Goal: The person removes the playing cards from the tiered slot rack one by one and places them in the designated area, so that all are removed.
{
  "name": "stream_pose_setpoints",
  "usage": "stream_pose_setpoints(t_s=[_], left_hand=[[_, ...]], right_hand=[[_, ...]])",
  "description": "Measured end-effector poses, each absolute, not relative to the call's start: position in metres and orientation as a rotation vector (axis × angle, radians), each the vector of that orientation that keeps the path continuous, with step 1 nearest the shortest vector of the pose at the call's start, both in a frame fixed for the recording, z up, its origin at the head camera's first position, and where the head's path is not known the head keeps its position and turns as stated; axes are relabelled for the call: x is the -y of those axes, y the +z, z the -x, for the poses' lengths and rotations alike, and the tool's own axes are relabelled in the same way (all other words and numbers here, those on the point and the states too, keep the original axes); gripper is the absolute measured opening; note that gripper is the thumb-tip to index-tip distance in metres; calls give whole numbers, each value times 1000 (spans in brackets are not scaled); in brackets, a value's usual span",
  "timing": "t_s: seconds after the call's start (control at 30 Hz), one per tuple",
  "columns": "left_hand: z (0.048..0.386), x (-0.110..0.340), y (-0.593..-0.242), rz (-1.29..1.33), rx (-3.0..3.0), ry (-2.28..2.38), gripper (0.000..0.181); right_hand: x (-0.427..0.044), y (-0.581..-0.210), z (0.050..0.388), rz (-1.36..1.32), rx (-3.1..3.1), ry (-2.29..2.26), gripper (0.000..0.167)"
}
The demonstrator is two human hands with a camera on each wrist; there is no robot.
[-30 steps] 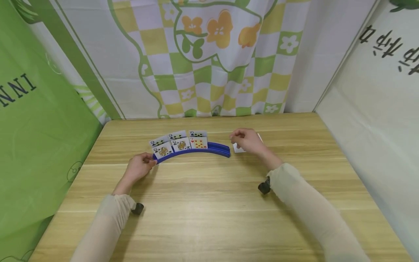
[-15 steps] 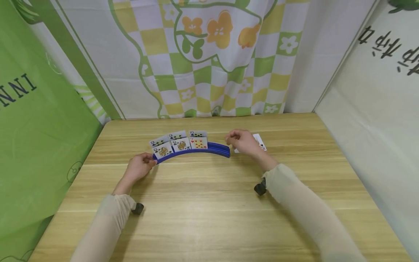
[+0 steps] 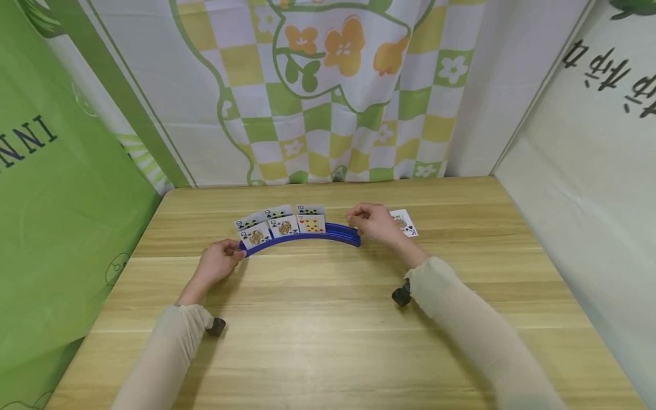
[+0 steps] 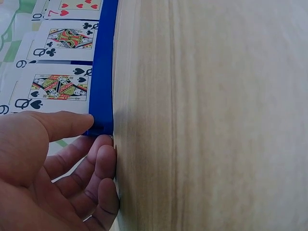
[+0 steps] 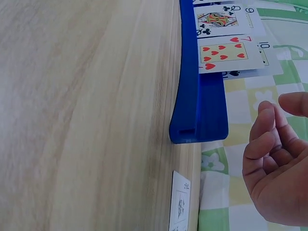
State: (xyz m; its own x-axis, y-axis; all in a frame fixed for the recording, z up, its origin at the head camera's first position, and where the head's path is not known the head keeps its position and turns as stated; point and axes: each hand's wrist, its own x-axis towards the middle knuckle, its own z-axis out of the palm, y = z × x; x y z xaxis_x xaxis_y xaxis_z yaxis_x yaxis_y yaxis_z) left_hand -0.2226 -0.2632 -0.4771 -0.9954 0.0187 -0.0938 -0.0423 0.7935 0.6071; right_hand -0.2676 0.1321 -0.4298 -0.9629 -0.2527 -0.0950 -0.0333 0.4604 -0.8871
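A curved blue card rack (image 3: 343,234) bears two rows of playing cards on its left and middle part. The front row has the queen of spades (image 4: 60,87), the queen of clubs (image 4: 70,41) and the seven of hearts (image 5: 222,54); nines and a ten stand behind. My left hand (image 3: 219,263) grips the rack's left end, thumb on its front face, fingers at the end. My right hand (image 3: 376,223) hovers by the rack's bare right end, fingers loosely bent, thumb apart from them, holding nothing.
A face card (image 3: 407,221) lies flat on the wooden table (image 3: 318,319) right of the rack, partly behind my right hand. A patterned curtain (image 3: 328,136) hangs along the table's back edge, with a green cloth at left and a white one at right.
My right hand has moved left, from above the loose card toward the rack's right end, uncovering more of that card. My left hand and the rack have stayed in place.
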Motion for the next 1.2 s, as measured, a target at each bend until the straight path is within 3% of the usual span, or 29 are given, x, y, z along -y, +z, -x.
stream_pose_setpoints(t_s=[1.2], left_hand=[[224,264,-481,23,-2885,988,34]], right_hand=[[-103,-435,271,276,-2515,-1524,27]])
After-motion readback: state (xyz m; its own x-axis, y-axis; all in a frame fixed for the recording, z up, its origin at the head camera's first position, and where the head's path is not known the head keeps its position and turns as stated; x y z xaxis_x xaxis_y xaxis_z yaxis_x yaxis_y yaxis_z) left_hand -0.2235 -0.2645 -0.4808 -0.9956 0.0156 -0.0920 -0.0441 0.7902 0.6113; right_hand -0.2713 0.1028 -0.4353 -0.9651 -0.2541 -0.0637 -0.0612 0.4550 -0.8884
